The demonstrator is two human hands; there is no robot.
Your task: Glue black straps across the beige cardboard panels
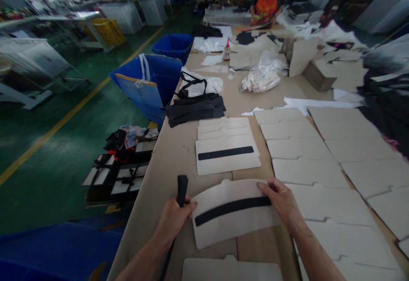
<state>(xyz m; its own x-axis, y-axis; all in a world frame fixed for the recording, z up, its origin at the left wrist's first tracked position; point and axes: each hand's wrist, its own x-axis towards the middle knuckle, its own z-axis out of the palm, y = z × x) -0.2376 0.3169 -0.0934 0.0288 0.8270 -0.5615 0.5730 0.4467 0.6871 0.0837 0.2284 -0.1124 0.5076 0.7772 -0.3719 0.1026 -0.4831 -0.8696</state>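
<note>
A beige board panel [230, 232] with a black strip [231, 210] across it is held bowed above the table. My right hand [284, 200] pinches its upper right corner. At its left edge is my left hand [174, 219], closed around a bundle of black strips [182, 187] that pokes up from the fist; its thumb lies against the panel. Just beyond, a similar panel with a black strip [225, 153] lies flat, overlapping several more panels [223, 123]. Another bare panel [230, 270] is partly in view at the near edge.
Overlapping rows of beige panels [306, 170] cover the table's right side. Black fabric strips [196, 109], a clear plastic bag [262, 74] and a small bottle [226, 53] lie farther off. Blue bins [153, 76] stand left. A person in an orange apron [267, 1] is at the far end.
</note>
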